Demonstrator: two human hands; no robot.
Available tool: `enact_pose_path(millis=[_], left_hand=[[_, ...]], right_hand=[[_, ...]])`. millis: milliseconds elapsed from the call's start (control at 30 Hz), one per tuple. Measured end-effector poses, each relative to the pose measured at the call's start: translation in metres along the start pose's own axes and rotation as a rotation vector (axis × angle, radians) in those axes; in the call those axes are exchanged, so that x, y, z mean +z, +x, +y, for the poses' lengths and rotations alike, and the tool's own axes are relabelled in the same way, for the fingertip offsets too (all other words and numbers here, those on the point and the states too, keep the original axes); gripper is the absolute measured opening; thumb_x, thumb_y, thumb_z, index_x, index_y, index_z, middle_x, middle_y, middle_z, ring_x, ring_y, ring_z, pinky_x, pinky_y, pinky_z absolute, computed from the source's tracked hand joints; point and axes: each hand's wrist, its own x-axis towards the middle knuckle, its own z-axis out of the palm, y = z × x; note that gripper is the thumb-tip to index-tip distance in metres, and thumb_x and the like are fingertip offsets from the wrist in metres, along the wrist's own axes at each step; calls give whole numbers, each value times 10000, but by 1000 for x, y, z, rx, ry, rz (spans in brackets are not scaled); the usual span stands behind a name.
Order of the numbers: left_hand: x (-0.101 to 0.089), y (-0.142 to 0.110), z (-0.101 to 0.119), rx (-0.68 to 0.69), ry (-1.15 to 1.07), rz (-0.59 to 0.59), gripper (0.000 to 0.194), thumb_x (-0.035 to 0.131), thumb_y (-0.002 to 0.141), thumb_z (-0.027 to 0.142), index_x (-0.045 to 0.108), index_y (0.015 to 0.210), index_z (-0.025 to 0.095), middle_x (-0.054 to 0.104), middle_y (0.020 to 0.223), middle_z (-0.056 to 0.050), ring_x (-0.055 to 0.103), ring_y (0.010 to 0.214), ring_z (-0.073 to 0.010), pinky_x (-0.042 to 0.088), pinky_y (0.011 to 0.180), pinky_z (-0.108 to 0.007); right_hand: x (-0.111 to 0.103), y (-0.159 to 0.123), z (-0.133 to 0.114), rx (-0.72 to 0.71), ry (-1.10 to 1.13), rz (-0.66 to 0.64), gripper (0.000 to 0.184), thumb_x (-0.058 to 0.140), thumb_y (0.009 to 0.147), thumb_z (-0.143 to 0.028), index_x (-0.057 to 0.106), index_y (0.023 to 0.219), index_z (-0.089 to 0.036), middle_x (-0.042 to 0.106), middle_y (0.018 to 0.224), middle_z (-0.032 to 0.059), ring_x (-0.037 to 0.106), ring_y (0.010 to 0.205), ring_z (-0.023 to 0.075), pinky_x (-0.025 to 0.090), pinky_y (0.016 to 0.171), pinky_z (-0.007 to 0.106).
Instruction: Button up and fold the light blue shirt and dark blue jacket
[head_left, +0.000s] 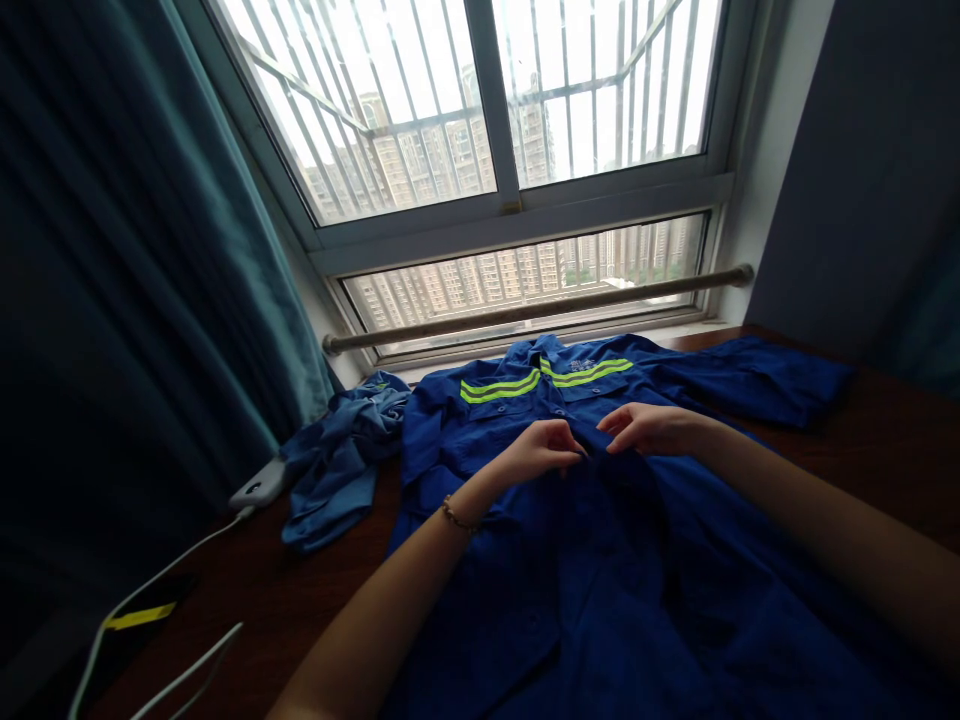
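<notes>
A blue work shirt (600,560) with yellow-green reflective stripes across its chest lies spread front-up on a dark wooden table (285,600). Its collar points toward the window. My left hand (541,450) pinches the shirt's front placket near the chest, fingers closed on the fabric. My right hand (651,428) meets it from the right and pinches the same front edge. The fingertips of both hands nearly touch at the shirt's centre line. A thin bracelet sits on my left wrist.
A second blue garment (341,465) lies crumpled at the shirt's left. A phone (259,485) with a white cable (150,590) rests near the table's left edge. A teal curtain (150,250) hangs left; a barred window (495,150) stands behind.
</notes>
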Motion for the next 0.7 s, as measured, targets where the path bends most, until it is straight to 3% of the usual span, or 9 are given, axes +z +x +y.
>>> enact_pose_path(millis=[133,333,533,700], left_hand=[[-12,-3,7,-31,-91,-29,224,595,714,325,480,770,140,489,469,61,466,383,-63,309,389,-157],[-10,-5,10,-27,-180,-12,300,650,663,348,491,788,128,510,502,55,468,386,-57,345,389,-165],[-7,-5,10,-14,-239,14,319,693,618,313,484,753,113,580,497,12,577,426,-142,444,423,-225],[-4,-5,12,-2,-239,63,315,707,598,309,504,719,100,587,489,4,583,419,-144,442,419,-215]], right_hand=[[0,-3,-3,-15,38,-49,367,724,511,-91,590,845,-164,626,705,-19,588,562,82,442,486,141],[14,-3,-5,-104,107,-90,391,684,541,-56,592,905,-162,617,661,-20,559,532,57,407,468,117],[30,-10,-10,-79,86,80,350,675,529,-69,595,862,-143,609,630,-7,542,516,58,424,491,139],[41,-1,-7,-173,-57,240,227,644,543,-115,604,766,-141,579,587,-21,496,480,53,362,422,138]])
